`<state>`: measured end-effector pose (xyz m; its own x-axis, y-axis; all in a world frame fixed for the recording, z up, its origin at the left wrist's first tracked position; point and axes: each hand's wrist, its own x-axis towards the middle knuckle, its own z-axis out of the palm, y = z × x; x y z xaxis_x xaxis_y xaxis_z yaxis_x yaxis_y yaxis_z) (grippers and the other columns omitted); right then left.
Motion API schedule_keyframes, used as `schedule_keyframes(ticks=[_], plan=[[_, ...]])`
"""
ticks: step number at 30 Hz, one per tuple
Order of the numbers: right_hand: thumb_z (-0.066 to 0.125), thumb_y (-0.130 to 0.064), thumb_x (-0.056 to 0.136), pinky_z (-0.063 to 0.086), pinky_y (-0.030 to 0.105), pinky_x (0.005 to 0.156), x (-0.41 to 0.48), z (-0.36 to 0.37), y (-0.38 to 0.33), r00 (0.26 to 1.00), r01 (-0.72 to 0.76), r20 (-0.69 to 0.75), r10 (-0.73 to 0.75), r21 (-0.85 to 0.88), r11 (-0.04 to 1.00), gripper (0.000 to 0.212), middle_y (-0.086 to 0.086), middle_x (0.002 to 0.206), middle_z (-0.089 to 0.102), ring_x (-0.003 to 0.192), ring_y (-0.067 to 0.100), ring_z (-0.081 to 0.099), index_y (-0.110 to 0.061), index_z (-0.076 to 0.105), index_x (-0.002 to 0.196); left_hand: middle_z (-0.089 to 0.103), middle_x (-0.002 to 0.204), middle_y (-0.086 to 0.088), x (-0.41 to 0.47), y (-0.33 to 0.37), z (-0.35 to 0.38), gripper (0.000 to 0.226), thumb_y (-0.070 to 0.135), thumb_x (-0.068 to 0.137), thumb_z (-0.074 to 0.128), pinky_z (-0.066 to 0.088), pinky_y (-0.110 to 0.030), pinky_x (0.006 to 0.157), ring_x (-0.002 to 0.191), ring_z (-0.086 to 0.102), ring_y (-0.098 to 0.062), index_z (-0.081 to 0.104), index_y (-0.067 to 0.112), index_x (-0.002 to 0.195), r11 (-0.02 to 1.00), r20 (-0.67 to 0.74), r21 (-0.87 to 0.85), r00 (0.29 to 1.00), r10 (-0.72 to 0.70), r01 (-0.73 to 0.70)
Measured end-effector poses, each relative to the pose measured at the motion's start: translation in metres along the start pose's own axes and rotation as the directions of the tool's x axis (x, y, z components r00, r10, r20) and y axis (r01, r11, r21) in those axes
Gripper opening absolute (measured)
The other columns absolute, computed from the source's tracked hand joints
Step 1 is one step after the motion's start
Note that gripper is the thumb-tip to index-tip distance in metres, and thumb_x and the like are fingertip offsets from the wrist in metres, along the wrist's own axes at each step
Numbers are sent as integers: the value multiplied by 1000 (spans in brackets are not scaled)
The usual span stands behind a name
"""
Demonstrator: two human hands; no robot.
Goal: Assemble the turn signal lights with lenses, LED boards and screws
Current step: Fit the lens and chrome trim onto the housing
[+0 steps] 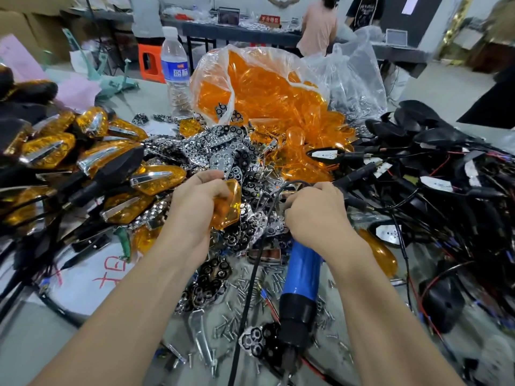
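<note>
My left hand [195, 207] grips an amber lens [227, 207] over a heap of chrome reflector pieces [223, 160] at the table's middle. My right hand [315, 213] is curled round the black stalk and wire of a turn signal housing [354, 176]. What its fingertips pinch is hidden. A blue electric screwdriver [301, 282] lies under my right wrist, tip toward me. Loose screws [239, 310] are scattered on the table around it. A clear bag of amber lenses [264, 87] stands behind the heap.
Finished amber signals [69, 151] are piled at the left. Black housings with wires and white LED boards [434, 185] are tangled at the right. A water bottle [174, 71] stands at the back. Two people stand at a far table [278, 34].
</note>
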<state>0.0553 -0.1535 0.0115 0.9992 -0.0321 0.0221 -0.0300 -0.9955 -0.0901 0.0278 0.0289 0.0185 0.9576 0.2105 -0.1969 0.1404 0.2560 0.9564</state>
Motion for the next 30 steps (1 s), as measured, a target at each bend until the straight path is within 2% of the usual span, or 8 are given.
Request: schedule_keyframes(ticks=[7, 9, 14, 17, 19, 22, 26, 30], plan=[[64, -24, 94, 22, 33, 83, 2, 10, 10, 990, 110, -93, -102, 86, 990, 11, -12, 86, 49, 117, 26, 42, -28, 66, 105, 65, 61, 8, 3, -1, -1, 33, -5, 84, 63, 42, -16, 40, 45, 49, -5, 70, 16, 108, 999, -4, -25, 1000, 20, -20], [64, -18, 94, 28, 33, 85, 3, 13, 13, 987, 122, -132, -96, 203, 971, 14, -12, 81, 39, 112, 24, 44, -29, 65, 102, 66, 68, 4, 3, -1, -2, 34, -3, 84, 64, 43, -17, 41, 46, 49, -6, 71, 18, 109, 1000, -2, 0, 1000, 25, -25], [54, -16, 101, 54, 34, 67, -5, 11, 17, 939, 144, -325, 114, 672, 726, 27, -10, 81, 70, 75, 10, 65, -31, 65, 82, 72, 73, 4, 3, -5, 0, 31, 0, 87, 71, 48, -19, 48, 50, 57, -9, 74, 25, 106, 998, 26, 49, 999, 37, -39], [51, -12, 101, 52, 39, 84, -1, 7, 19, 987, 136, -148, -70, 505, 853, 33, -10, 101, 74, 87, 12, 64, -35, 74, 97, 70, 79, 3, 1, -6, 2, 31, 2, 87, 72, 50, -20, 51, 54, 60, -6, 77, 29, 101, 993, 59, 100, 996, 62, -68], [52, -12, 98, 40, 38, 101, 5, 2, 19, 983, 183, -34, -180, 158, 970, 37, -14, 120, 69, 113, 17, 58, -39, 72, 114, 68, 85, 0, 0, -7, 3, 31, 3, 87, 72, 52, -26, 59, 56, 60, -6, 77, 31, 99, 988, 66, 128, 995, 80, -88], [56, -14, 91, 23, 38, 85, 7, 1, 11, 966, 252, 3, -257, -199, 947, 32, -8, 108, 64, 103, 26, 54, -35, 68, 113, 67, 82, 1, -1, -6, 3, 32, 3, 87, 73, 50, -32, 68, 59, 60, -8, 77, 33, 98, 985, 76, 136, 993, 95, -104], [64, -15, 93, 26, 40, 85, 22, -5, 2, 972, 233, 76, -223, -169, 958, 15, -5, 94, 63, 82, 23, 52, -28, 70, 99, 65, 75, 6, -1, -5, 1, 32, 3, 87, 72, 49, -30, 66, 58, 60, -8, 78, 33, 97, 985, 83, 139, 992, 91, -102], [74, -13, 90, 53, 37, 81, 30, -7, 9, 994, 111, -3, -111, 69, 991, 16, 0, 94, 70, 86, 25, 65, -29, 72, 89, 64, 72, 5, 1, -3, -2, 32, 1, 87, 71, 51, -22, 54, 55, 60, -8, 78, 30, 98, 989, 94, 117, 992, 83, -94]])
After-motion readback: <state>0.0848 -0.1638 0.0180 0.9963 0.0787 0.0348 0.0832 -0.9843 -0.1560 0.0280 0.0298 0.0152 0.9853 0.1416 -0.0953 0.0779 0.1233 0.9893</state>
